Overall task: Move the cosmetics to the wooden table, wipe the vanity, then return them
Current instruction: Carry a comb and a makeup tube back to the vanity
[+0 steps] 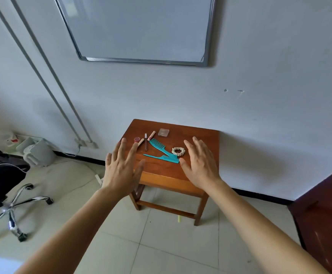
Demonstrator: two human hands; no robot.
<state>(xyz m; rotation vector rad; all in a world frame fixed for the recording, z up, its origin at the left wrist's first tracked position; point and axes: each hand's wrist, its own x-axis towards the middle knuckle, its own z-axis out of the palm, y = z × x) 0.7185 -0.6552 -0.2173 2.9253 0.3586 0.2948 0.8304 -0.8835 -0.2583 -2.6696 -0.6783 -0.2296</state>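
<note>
Both hands are spread flat with straight fingers and hold nothing. The left hand (pixel 121 167) hovers over the left front part of the table (pixel 200 138), and the right hand (pixel 199 165) over the right part. The cosmetics (pixel 163 132) lie on the table top, between the hands and a little beyond them. The thin comb (pixel 161 157) lies left to right, its toothed end just beside the right thumb. The scrunchie (pixel 178 151) is near the right hand; the tubes (pixel 145 142) and pot (pixel 137 139) are by the left fingertips. I judge that each hand should take its own side
</note>
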